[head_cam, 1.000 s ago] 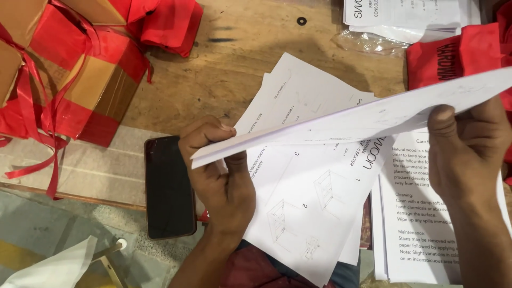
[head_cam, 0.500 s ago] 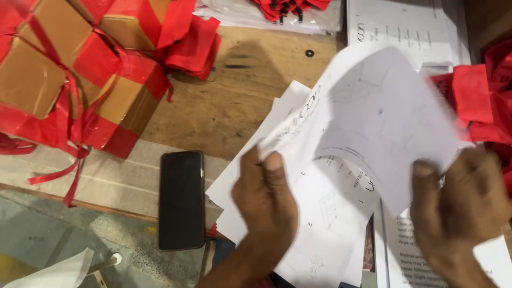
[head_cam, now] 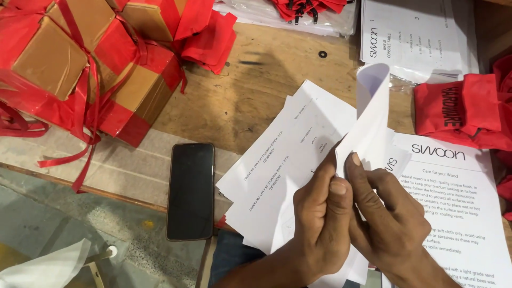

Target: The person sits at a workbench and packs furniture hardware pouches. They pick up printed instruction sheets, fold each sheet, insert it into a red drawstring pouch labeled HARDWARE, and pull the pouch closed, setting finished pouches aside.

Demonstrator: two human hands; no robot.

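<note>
My left hand point(head_cam: 320, 218) and my right hand point(head_cam: 386, 218) meet at the lower middle, both pinching one white sheet of paper point(head_cam: 370, 112) that curls upward from my fingertips. Under the hands lies a fanned stack of white printed sheets point(head_cam: 282, 160) on the wooden table point(head_cam: 250, 101). Another printed sheet point(head_cam: 453, 186) lies to the right of my right hand.
A black phone point(head_cam: 190, 189) lies face up left of the stack. Cardboard boxes wrapped in red cloth and ribbon point(head_cam: 90, 69) fill the upper left. Red cloth bags point(head_cam: 461, 109) sit at the right. More printed sheets point(head_cam: 416, 34) and bagged red items point(head_cam: 306, 10) lie along the far edge.
My hands have come together from wide apart. The sheet, held spread out before, is now folded over and curls up from my fingertips. The view has shifted slightly.
</note>
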